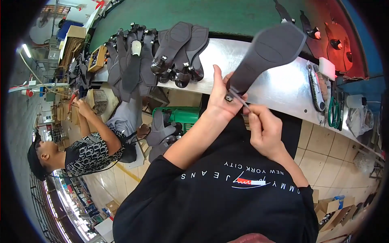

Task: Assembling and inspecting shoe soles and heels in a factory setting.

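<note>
My left hand (224,99), palm up with the thumb raised, holds a dark grey shoe sole (272,50) by its narrow heel end. The broad forefoot points away to the upper right. A small metallic piece (229,98) shows at the heel end, against my palm. My right hand (266,130) pinches a thin, pale, narrow blade-like tool (239,99) whose tip reaches the heel end of the sole. Whether the tip touches it, I cannot tell. More grey soles with glossy dark heels (183,50) lie heaped at the left on the metal bench.
The metal bench edge (283,91) runs before me, with a green surface (227,18) behind. At its right lie a utility knife (315,87), green-handled scissors (334,112) and a white block (327,68). A green crate (184,115) stands below; a co-worker (95,148) is at left.
</note>
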